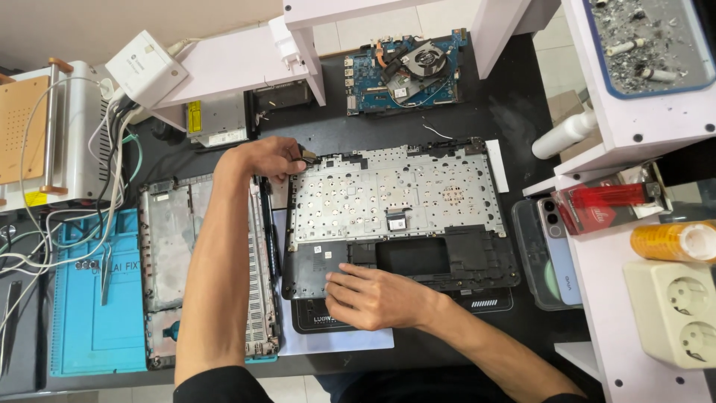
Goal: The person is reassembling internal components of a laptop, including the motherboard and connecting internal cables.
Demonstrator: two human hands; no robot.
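On the counter (514,112), the blue mat (89,313) is partly cut off. One bottom cover (168,246) lies beside it, half hidden by the forearm. The left hand (262,159) pinches the laptop frame's (395,201) top-left corner. The right hand (373,297), fingers spread, presses its lower edge. One circuit board (403,71) lies above.

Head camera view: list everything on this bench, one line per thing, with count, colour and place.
Laptop keyboard frame: one, silver and black, centre.
Laptop bottom cover: one, grey, left of the frame.
Motherboard with fan: one, blue, top centre.
Work mat: one, blue, far left.
Tweezers: one, metal, on the mat.
Phone: one, pale, right of the frame.
White bottle: one, upper right.
Red lighter: one, right shelf.
Socket block: one, cream, lower right.
Left hand: at the frame's top left corner, pinching a small dark part.
Right hand: flat on the frame's lower edge.
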